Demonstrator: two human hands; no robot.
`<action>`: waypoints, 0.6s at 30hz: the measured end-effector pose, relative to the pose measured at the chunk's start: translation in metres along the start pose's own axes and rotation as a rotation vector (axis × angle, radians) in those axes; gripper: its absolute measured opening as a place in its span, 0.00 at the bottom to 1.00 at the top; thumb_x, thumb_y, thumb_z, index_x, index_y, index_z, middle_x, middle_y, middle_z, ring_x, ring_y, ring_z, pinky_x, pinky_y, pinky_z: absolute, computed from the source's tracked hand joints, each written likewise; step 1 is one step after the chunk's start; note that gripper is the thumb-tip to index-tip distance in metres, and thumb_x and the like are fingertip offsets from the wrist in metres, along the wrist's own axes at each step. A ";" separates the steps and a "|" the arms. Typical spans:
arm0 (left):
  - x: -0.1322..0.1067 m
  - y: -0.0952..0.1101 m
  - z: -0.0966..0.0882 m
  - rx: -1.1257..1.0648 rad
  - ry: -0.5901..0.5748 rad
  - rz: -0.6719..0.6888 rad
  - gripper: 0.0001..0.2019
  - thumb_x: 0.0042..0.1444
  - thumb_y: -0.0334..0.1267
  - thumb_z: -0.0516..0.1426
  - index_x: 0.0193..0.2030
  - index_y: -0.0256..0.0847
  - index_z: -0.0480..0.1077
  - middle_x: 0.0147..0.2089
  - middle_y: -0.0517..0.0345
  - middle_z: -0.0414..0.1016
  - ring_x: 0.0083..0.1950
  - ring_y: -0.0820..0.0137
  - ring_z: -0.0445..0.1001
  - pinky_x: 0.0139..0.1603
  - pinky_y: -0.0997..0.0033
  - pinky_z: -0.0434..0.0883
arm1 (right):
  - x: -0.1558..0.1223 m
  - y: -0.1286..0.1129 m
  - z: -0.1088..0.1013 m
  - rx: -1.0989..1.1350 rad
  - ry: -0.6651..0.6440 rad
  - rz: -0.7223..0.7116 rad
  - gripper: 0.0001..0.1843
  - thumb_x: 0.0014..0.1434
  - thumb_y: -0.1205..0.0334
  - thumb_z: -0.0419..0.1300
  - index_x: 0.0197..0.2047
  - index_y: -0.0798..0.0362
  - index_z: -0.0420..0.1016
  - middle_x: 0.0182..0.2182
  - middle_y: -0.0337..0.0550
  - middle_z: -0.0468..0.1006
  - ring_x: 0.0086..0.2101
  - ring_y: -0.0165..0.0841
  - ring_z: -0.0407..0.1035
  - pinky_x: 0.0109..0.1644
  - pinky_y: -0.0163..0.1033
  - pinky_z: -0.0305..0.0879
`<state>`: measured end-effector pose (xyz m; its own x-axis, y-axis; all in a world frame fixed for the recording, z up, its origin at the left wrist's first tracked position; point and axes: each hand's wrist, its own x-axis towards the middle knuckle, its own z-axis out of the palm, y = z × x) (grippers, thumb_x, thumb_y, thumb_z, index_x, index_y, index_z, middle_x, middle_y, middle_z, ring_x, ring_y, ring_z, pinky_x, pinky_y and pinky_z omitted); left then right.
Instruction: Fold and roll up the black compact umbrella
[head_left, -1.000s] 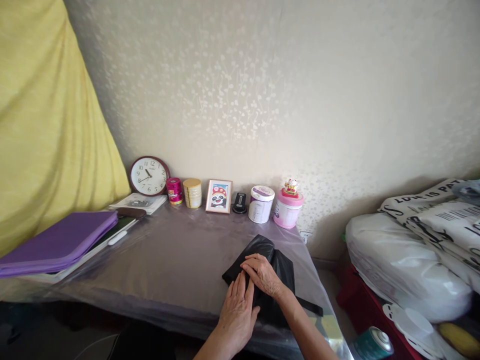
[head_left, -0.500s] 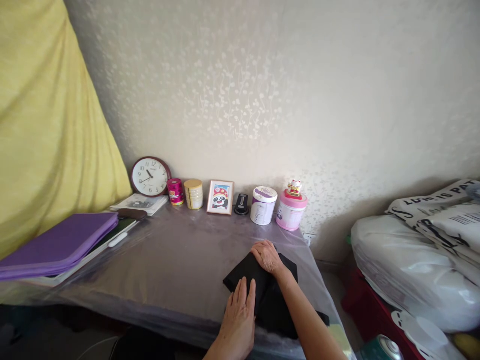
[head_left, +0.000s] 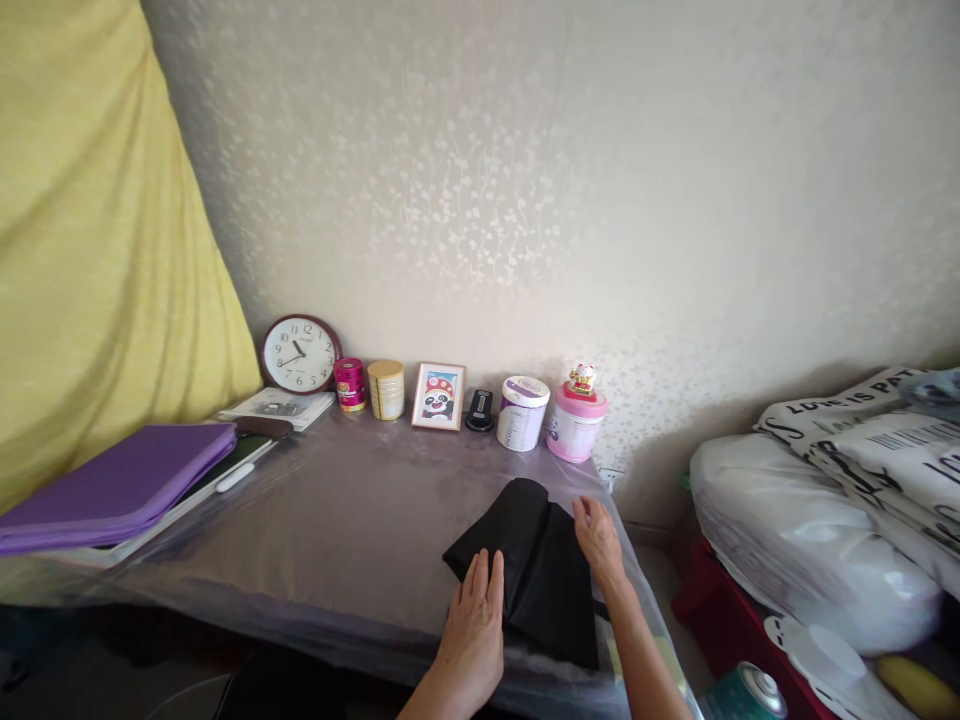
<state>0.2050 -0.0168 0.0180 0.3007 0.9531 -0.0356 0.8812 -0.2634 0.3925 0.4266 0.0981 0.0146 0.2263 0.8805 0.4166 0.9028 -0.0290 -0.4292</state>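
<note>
A folded piece of black fabric (head_left: 551, 580) lies on the plastic-covered table, with a crease running down its middle and a narrow dark strip showing at its right side. Its exact kind cannot be made out. My left hand (head_left: 476, 620) rests on its left part, fingers stretched out flat and close together. Beside the upper right edge of the fabric is my right hand (head_left: 598, 535), its fingers loosely bent and nothing visible in them. Whether those fingertips touch the fabric is hard to see.
Along the wall stand a clock (head_left: 301, 354), a magenta can (head_left: 349, 385), a yellow-lidded jar (head_left: 386, 390), a panda picture frame (head_left: 438, 397), a white tub (head_left: 523, 413) and a pink tub (head_left: 576, 425). Purple folders (head_left: 120, 480) lie left; a white bag (head_left: 810, 540) is right of the table.
My right hand has come off the top of the fabric and moved right and down to its edge. The right part now lies spread flatter. My left hand stays nearly in place.
</note>
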 end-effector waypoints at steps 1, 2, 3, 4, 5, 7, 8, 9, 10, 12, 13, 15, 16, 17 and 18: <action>0.000 -0.001 0.001 0.001 0.012 0.007 0.41 0.43 0.22 0.45 0.67 0.34 0.38 0.69 0.42 0.39 0.69 0.58 0.41 0.63 0.55 0.55 | -0.009 0.009 -0.005 0.027 0.000 0.025 0.19 0.61 0.55 0.43 0.44 0.55 0.70 0.42 0.53 0.76 0.44 0.41 0.70 0.50 0.44 0.63; 0.000 -0.002 0.002 0.003 0.022 0.013 0.41 0.43 0.22 0.45 0.67 0.34 0.38 0.69 0.43 0.39 0.69 0.58 0.42 0.64 0.56 0.54 | -0.018 0.016 -0.009 0.049 -0.007 0.053 0.19 0.60 0.54 0.44 0.42 0.55 0.71 0.40 0.53 0.76 0.42 0.41 0.71 0.48 0.44 0.64; 0.000 -0.002 0.003 0.005 0.029 0.018 0.41 0.43 0.22 0.45 0.67 0.34 0.37 0.69 0.43 0.39 0.69 0.59 0.42 0.64 0.56 0.54 | -0.027 0.021 -0.012 0.076 -0.009 0.065 0.18 0.59 0.54 0.45 0.41 0.54 0.71 0.39 0.53 0.77 0.41 0.42 0.72 0.47 0.44 0.64; -0.001 -0.002 0.003 0.007 0.031 0.021 0.41 0.43 0.22 0.45 0.67 0.34 0.37 0.69 0.43 0.39 0.69 0.59 0.42 0.64 0.57 0.54 | -0.036 0.025 -0.015 0.113 -0.019 0.080 0.18 0.57 0.53 0.47 0.40 0.54 0.72 0.37 0.53 0.77 0.40 0.43 0.72 0.46 0.44 0.65; -0.001 -0.002 0.003 0.009 0.030 0.020 0.41 0.43 0.22 0.45 0.67 0.34 0.37 0.69 0.42 0.39 0.69 0.59 0.42 0.64 0.57 0.54 | -0.043 0.028 -0.018 0.166 -0.035 0.105 0.17 0.56 0.53 0.49 0.39 0.53 0.73 0.36 0.53 0.77 0.39 0.43 0.73 0.44 0.43 0.66; -0.002 -0.002 0.003 0.014 0.024 0.017 0.41 0.43 0.21 0.46 0.67 0.34 0.37 0.69 0.42 0.39 0.69 0.58 0.41 0.64 0.58 0.54 | -0.056 0.029 -0.024 0.290 -0.083 0.174 0.16 0.54 0.51 0.52 0.38 0.51 0.73 0.35 0.51 0.78 0.37 0.42 0.73 0.39 0.42 0.67; -0.002 -0.002 0.003 0.019 0.021 0.016 0.41 0.44 0.21 0.45 0.67 0.34 0.37 0.69 0.42 0.39 0.69 0.58 0.41 0.64 0.58 0.53 | -0.060 0.028 -0.026 0.345 -0.114 0.217 0.16 0.53 0.50 0.53 0.37 0.50 0.74 0.33 0.50 0.78 0.34 0.41 0.74 0.35 0.41 0.68; -0.002 -0.002 0.003 0.025 0.019 0.014 0.40 0.44 0.21 0.45 0.67 0.33 0.37 0.69 0.42 0.39 0.69 0.59 0.41 0.64 0.58 0.53 | -0.064 0.026 -0.029 0.385 -0.142 0.253 0.17 0.53 0.49 0.53 0.38 0.50 0.74 0.31 0.49 0.78 0.32 0.40 0.74 0.32 0.40 0.68; -0.002 -0.002 0.004 0.034 0.019 0.013 0.40 0.45 0.21 0.45 0.67 0.33 0.37 0.69 0.41 0.40 0.69 0.59 0.41 0.64 0.58 0.53 | -0.067 0.023 -0.031 0.412 -0.165 0.286 0.18 0.53 0.47 0.52 0.38 0.50 0.74 0.30 0.48 0.78 0.29 0.39 0.74 0.28 0.39 0.67; -0.001 -0.003 0.005 0.049 0.023 0.013 0.39 0.45 0.21 0.44 0.67 0.32 0.36 0.69 0.41 0.40 0.69 0.60 0.41 0.64 0.59 0.54 | -0.071 0.016 -0.035 0.455 -0.201 0.345 0.21 0.52 0.45 0.51 0.39 0.51 0.74 0.30 0.47 0.78 0.28 0.38 0.73 0.23 0.36 0.66; -0.001 -0.003 0.005 0.052 0.029 0.016 0.39 0.46 0.21 0.44 0.67 0.32 0.36 0.69 0.41 0.40 0.69 0.60 0.42 0.64 0.59 0.54 | -0.073 0.013 -0.037 0.487 -0.219 0.376 0.23 0.52 0.43 0.51 0.39 0.51 0.74 0.30 0.46 0.78 0.28 0.38 0.73 0.22 0.36 0.66; 0.000 -0.004 0.007 0.043 0.044 0.025 0.38 0.46 0.22 0.43 0.67 0.32 0.36 0.69 0.41 0.40 0.69 0.61 0.42 0.64 0.59 0.54 | -0.075 0.006 -0.039 0.557 -0.249 0.427 0.24 0.50 0.42 0.52 0.39 0.52 0.75 0.30 0.45 0.77 0.28 0.37 0.73 0.21 0.35 0.65; 0.000 -0.005 0.007 0.033 0.051 0.030 0.38 0.47 0.22 0.43 0.67 0.32 0.37 0.69 0.42 0.41 0.69 0.61 0.43 0.64 0.59 0.54 | -0.076 0.003 -0.040 0.590 -0.260 0.442 0.24 0.49 0.42 0.53 0.38 0.52 0.75 0.28 0.43 0.77 0.27 0.37 0.72 0.20 0.34 0.64; 0.000 -0.005 0.007 0.025 0.054 0.033 0.37 0.47 0.23 0.43 0.67 0.32 0.37 0.69 0.42 0.41 0.69 0.61 0.43 0.64 0.59 0.54 | -0.077 0.000 -0.040 0.618 -0.264 0.445 0.24 0.49 0.42 0.53 0.38 0.53 0.76 0.25 0.42 0.77 0.25 0.36 0.71 0.19 0.34 0.63; 0.000 -0.006 0.007 0.018 0.054 0.034 0.37 0.47 0.23 0.43 0.67 0.32 0.37 0.69 0.42 0.41 0.69 0.61 0.43 0.64 0.60 0.54 | -0.077 -0.002 -0.040 0.645 -0.261 0.439 0.24 0.49 0.42 0.54 0.38 0.53 0.76 0.23 0.41 0.76 0.24 0.36 0.71 0.19 0.34 0.62</action>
<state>0.2024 -0.0168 0.0092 0.3111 0.9500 0.0269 0.8775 -0.2980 0.3759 0.4215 0.0111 0.0156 0.3458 0.9362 -0.0624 0.3462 -0.1891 -0.9189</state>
